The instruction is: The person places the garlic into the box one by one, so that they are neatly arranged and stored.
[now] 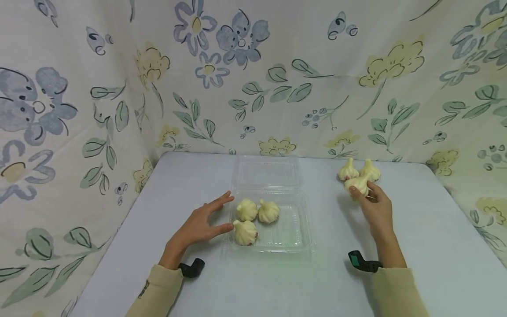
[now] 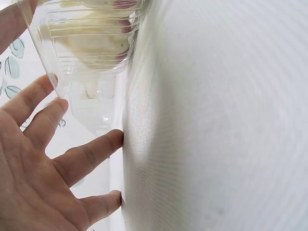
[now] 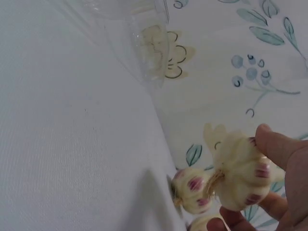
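Observation:
My right hand (image 1: 378,209) grips a garlic bulb (image 1: 356,185) between thumb and fingers, raised over the table's right side. In the right wrist view that garlic bulb (image 3: 240,173) shows purple streaks and its roots. Just behind it sit two more garlic bulbs (image 1: 348,170). A clear plastic clamshell box (image 1: 303,229) lies with its lid folded back, and three garlic bulbs (image 1: 245,232) fill its left part. My left hand (image 1: 200,224) is spread at the box's left side, fingertips right at the rim. The left wrist view shows two lower fingertips (image 2: 115,139) reaching the tabletop.
The transparent lid (image 1: 267,172) lies flat toward the back edge of the white table (image 1: 190,176). A floral curtain (image 1: 277,110) hangs behind the table and along both sides. Black straps with small devices (image 1: 362,262) circle both wrists.

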Demonstrator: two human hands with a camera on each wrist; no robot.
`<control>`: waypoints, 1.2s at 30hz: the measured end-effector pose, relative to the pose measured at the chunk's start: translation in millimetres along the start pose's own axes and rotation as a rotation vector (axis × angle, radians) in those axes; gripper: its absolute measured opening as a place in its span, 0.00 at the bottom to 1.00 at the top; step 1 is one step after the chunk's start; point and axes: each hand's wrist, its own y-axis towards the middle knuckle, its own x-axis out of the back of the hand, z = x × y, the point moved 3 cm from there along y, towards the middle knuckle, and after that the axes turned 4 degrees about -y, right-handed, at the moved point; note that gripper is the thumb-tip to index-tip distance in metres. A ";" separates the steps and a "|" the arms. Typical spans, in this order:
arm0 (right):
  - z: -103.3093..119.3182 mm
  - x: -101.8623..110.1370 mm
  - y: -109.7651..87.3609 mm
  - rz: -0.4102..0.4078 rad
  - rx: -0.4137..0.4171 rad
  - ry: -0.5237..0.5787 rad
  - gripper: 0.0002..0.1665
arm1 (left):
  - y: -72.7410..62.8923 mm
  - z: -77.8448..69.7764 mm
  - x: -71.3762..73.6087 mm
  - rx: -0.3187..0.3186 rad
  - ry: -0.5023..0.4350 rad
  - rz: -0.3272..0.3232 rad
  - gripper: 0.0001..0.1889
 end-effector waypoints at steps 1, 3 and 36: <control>1.7 -0.6 -1.4 0.001 0.009 -0.001 0.51 | 0.0 0.2 -0.3 0.003 -0.004 0.002 0.41; 5.0 -1.6 -4.1 0.002 0.028 0.009 0.49 | 0.1 -0.1 -0.5 0.001 -0.010 0.004 0.41; 50.0 -36.5 -44.3 0.161 0.466 -0.070 0.35 | -0.9 -4.3 1.4 -0.011 0.010 -0.004 0.40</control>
